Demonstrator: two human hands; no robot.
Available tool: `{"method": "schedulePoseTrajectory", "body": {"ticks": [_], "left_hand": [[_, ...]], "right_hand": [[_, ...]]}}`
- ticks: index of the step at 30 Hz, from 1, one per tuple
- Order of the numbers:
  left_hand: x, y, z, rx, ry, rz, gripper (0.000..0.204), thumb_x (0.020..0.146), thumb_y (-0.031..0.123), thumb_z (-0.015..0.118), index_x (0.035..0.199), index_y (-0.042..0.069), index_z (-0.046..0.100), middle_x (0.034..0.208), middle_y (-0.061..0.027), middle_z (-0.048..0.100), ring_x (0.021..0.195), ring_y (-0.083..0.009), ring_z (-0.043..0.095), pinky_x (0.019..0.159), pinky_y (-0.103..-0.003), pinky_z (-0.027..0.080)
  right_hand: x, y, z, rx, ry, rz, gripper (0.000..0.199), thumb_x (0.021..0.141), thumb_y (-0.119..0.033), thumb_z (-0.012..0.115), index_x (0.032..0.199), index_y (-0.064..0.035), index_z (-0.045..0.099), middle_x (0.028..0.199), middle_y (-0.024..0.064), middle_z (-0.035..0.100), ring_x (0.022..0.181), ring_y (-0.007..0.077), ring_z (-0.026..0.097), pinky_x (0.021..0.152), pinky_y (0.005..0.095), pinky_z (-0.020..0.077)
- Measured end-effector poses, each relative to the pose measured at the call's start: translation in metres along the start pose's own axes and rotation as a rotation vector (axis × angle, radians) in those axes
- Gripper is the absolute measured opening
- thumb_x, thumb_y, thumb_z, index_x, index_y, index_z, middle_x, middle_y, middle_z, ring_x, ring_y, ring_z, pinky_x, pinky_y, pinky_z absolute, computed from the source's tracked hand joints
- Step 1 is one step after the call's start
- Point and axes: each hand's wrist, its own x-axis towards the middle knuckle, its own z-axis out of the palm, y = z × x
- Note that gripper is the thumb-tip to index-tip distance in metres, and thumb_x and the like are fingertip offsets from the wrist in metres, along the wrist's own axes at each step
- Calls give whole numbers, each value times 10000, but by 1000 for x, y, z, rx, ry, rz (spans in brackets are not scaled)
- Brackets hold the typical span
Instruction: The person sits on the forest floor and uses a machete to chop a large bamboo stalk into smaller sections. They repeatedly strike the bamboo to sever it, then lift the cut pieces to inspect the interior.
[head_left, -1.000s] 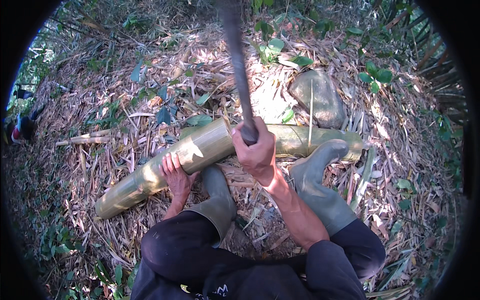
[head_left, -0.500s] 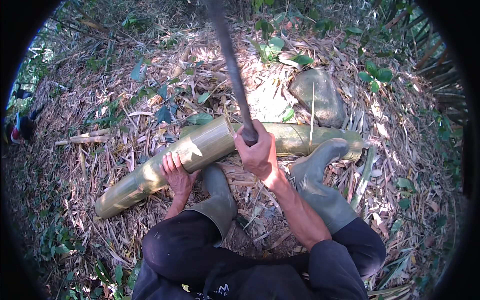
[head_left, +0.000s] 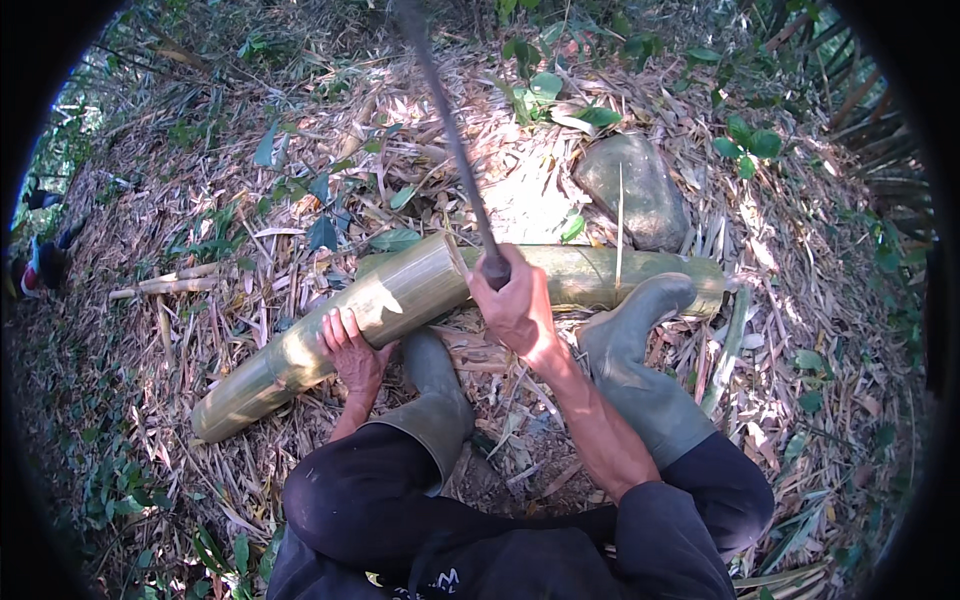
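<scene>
A thick green bamboo pole (head_left: 400,295) lies across the ground in front of me, in two lengths that meet near the middle. My left hand (head_left: 350,345) rests flat on the nearer length, fingers spread over its curve. My right hand (head_left: 515,305) is closed around the handle of a long dark blade (head_left: 450,140), which rises up and away from the bamboo toward the top of the view. I crouch in dark trousers and green rubber boots (head_left: 640,360), the right boot pressed against the farther length.
Dry bamboo leaves and husks cover the ground. A grey rock (head_left: 635,190) lies behind the pole at right. Thin cut bamboo pieces (head_left: 170,285) lie at left. Green plants grow at the top edge and right. Another person's shape shows at far left.
The blade has tilted further left and back at its top while my right hand stayed over the bamboo. My left hand has not moved.
</scene>
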Motion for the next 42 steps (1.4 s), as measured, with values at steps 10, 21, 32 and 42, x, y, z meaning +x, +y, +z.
{"method": "schedulePoseTrajectory", "body": {"ticks": [10,21,32,42], "left_hand": [[7,-4,0,28,-44,-12,1095,604,520,801,1420,67,228,1476,-194,243,1387,-376,195,1128,-542,115],[9,12,13,7,-35,5,1081,616,524,792,1415,59,232,1475,-200,245,1390,-379,189,1125,-553,111],[1,6,7,2,0,4,1066,632,538,773,1420,62,234,1471,-197,255,1387,-382,199,1124,-554,113],[-3,-6,-2,55,-21,-23,1071,627,531,784,1420,68,233,1464,-187,267,1382,-375,210,1122,-550,122]], "right_hand": [[-26,148,3,-394,-341,410,290,736,-190,642,829,79,585,662,223,597,662,313,617,644,416,484],[-17,113,12,146,55,42,105,820,-50,608,797,25,539,570,5,505,532,93,499,494,270,401],[3,27,-4,33,24,65,174,785,-127,635,784,11,529,604,80,534,563,115,482,532,291,418],[-27,138,8,-163,-429,593,108,767,-20,571,725,75,600,556,123,573,402,179,544,388,350,428]]}}
